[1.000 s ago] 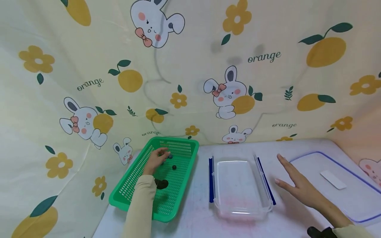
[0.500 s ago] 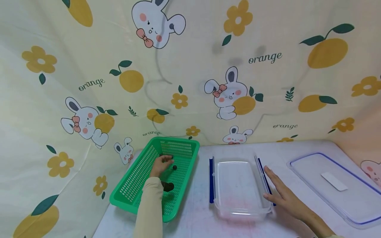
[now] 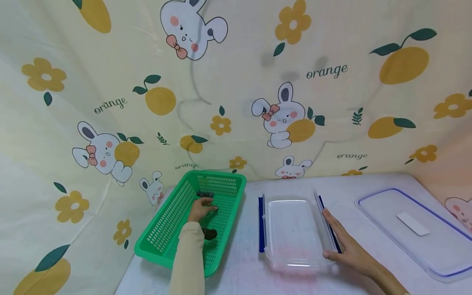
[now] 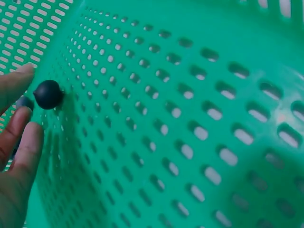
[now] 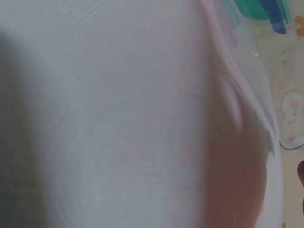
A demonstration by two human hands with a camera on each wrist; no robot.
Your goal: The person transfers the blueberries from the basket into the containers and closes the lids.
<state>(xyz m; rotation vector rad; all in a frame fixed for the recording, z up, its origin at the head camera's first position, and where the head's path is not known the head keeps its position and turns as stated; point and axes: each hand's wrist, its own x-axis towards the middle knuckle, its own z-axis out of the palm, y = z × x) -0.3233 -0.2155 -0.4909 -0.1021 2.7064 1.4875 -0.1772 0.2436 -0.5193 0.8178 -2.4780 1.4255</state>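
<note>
A: Nearest us, our right hand (image 3: 348,249) has come in from the open tabletop and now lies flat against the right side of the clear container (image 3: 295,233), fingers straight along its blue clip, gripping nothing.

B: So we read that as steadying the container. The right wrist view is just a blur of pale plastic, so it adds nothing.

A: Further out, our left hand (image 3: 200,208) has drawn back a little inside the green basket (image 3: 173,227). The fingers curl around a small dark ball (image 4: 48,94) that sits on the mesh floor at the fingertips.

B: Is it pinched yet?

A: We cannot tell; the left wrist view shows the fingers close about the ball, with one tip touching it, but no clear grasp.

B: Then more dark pieces lie beyond it at the basket's far end, and the lid (image 3: 413,229) rests well apart to the right.
</note>
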